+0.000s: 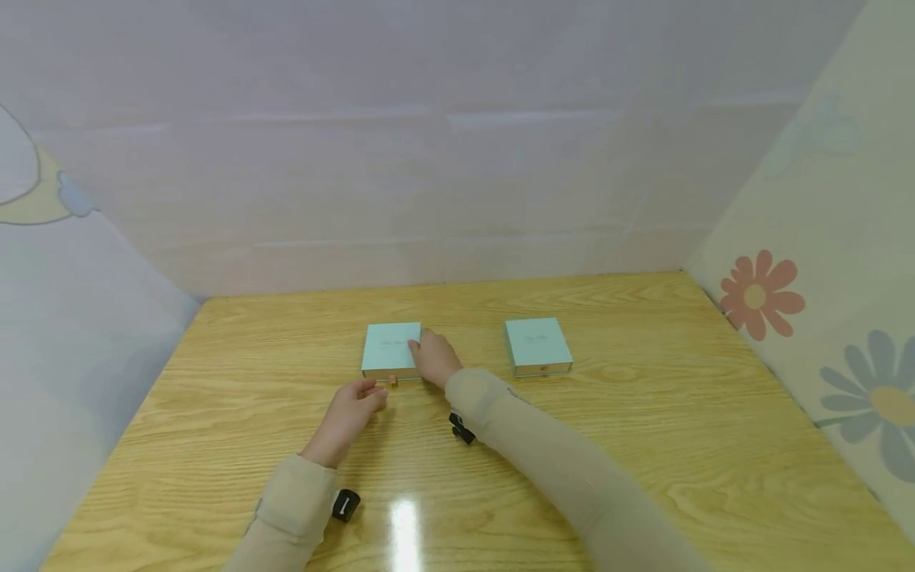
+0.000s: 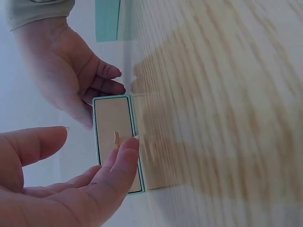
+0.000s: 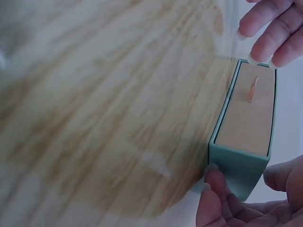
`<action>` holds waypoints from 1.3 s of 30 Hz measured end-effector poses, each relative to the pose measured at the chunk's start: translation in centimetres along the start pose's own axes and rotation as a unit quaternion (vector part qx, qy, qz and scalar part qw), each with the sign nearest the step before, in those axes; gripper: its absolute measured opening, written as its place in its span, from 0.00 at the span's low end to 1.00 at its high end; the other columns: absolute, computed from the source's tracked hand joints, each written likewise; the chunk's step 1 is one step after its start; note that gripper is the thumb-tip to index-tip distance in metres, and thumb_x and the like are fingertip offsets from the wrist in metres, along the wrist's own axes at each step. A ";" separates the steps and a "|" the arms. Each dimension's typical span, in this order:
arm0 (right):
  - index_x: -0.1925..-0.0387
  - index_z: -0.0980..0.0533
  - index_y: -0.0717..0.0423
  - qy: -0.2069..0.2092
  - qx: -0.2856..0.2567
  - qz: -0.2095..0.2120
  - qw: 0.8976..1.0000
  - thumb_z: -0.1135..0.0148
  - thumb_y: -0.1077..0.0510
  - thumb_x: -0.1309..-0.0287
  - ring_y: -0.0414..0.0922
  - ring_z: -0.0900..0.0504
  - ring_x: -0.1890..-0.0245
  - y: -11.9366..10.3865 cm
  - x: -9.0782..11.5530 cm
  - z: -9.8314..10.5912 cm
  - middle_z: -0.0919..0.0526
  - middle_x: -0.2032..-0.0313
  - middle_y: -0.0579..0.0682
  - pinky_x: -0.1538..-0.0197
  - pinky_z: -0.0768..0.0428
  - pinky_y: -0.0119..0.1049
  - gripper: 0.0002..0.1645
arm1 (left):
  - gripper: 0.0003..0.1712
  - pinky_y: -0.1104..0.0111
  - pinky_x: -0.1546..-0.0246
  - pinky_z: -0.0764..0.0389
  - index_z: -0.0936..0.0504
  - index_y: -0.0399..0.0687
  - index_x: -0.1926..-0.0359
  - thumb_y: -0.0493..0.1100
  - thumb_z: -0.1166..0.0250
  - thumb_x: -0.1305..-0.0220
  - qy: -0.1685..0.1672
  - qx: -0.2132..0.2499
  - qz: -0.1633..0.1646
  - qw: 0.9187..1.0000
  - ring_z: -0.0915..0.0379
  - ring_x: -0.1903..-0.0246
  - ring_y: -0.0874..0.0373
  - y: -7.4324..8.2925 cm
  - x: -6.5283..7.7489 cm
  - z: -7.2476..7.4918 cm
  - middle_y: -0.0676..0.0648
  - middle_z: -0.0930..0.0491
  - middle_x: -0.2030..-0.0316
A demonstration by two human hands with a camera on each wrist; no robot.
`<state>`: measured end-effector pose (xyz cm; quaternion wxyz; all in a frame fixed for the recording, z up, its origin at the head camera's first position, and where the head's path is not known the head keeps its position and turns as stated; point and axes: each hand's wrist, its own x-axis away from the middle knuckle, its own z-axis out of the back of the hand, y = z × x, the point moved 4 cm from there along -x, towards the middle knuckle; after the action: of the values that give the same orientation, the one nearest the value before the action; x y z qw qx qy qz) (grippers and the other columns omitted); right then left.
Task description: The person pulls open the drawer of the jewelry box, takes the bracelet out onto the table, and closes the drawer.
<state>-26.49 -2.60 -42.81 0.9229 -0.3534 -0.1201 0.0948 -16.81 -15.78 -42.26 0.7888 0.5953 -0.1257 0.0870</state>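
A mint-green drawer box (image 1: 391, 347) lies on the table, its tan front (image 3: 247, 113) facing me. From that front sticks a small orange-brown pull tab (image 2: 116, 138). My right hand (image 1: 435, 357) holds the box at its right side, thumb by the top and fingers along the side near the tabletop. Just before the front is my left hand (image 1: 349, 417), thumb and fingers spread apart. In the left wrist view its fingertips (image 2: 129, 146) overlap the lower end of the tab, with nothing pinched between thumb and fingers.
A second mint-green box (image 1: 538, 342) of the same kind stands to the right on the wooden table (image 1: 643, 413). Pale wall sheets rise behind and at both sides, with printed flowers (image 1: 762, 295) on the right one. Black straps hang under both wrists.
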 end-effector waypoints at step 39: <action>0.33 0.33 0.58 -0.035 0.212 0.179 0.960 0.54 0.52 0.26 0.49 0.43 0.29 -0.2 -0.7 -0.1 0.39 0.30 0.51 0.32 0.39 0.54 0.26 | 0.28 0.54 0.47 0.23 0.42 0.16 0.36 0.39 0.50 0.25 -0.006 0.042 0.032 0.999 0.26 0.47 0.39 -0.3 -1.5 -0.5 0.25 0.31 0.43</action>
<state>-27.16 -3.01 -42.84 0.9398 -0.1615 -0.0637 0.2943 -18.09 -15.40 -43.14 0.7589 0.6243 -0.1456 0.1142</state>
